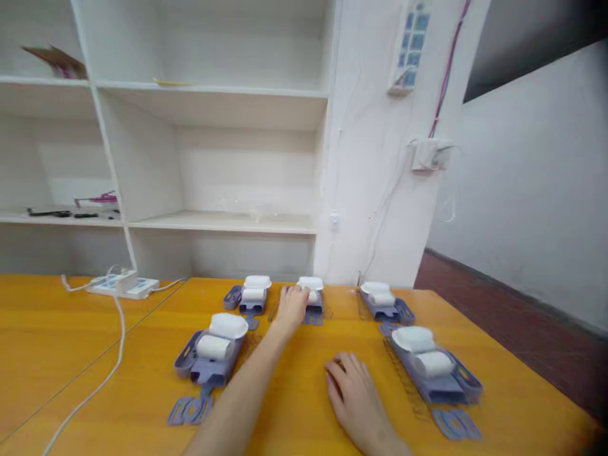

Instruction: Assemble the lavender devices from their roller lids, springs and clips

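Observation:
My left hand [292, 308] reaches far forward to the back middle set, its fingers bent down at the left side of the grey-blue plastic holder [314, 309]. What the fingertips grip is hidden behind the hand. A white roll [312, 296] and a white oval dish-like piece [311, 282] rest on that holder. My right hand [354, 399] lies on the orange table, fingers loosely bent and apart from the thumb, with nothing in it. Nearest to it on the right is another grey-blue holder [444, 389] with a white roll [433, 364] and a white oval piece [414, 339].
Similar sets stand at the front left [211, 366], back left [251, 308] and back right [382, 311]. Flat grey-blue cut-out pieces [190, 410] lie before them. A white power strip [124, 285] trails a cable on the left. White shelves [223, 220] rise behind.

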Demonstrator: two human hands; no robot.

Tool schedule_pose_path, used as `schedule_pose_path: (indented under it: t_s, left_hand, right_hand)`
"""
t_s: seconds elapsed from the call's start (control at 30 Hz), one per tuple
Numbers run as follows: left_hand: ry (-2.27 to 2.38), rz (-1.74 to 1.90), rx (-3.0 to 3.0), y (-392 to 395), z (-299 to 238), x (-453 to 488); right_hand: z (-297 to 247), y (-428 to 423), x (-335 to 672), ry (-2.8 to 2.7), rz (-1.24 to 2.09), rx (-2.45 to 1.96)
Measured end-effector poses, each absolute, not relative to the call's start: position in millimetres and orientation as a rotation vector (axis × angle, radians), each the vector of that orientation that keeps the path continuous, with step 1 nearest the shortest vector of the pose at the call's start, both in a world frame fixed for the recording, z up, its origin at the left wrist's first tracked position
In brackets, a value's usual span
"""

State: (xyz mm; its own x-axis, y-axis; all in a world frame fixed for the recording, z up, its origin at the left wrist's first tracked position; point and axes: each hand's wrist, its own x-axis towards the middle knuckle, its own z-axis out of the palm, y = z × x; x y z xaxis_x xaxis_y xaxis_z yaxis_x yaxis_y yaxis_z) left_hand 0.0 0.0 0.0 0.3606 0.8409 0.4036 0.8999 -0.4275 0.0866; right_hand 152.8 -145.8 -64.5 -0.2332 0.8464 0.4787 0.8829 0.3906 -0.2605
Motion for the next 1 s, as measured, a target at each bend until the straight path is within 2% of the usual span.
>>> schedule_pose_path:
  t_s: [0.53,0.7,1.0]
  left_hand:
    - [-1.479,-0.551,-2.722,-118,-17,-44]
    - [-1.612,-0.653,-2.58,-131,-28,-36]
    - [-1.701,-0.602,-2.435,-135,-41,-30]
  right_hand:
    - [-56,-150,161,-2.135,-0.099,-1.468]
    - [-55,-151,161,-2.132,-0.095,-1.467]
    - [-47,-148,157,-2.113,-0.073,-1.522]
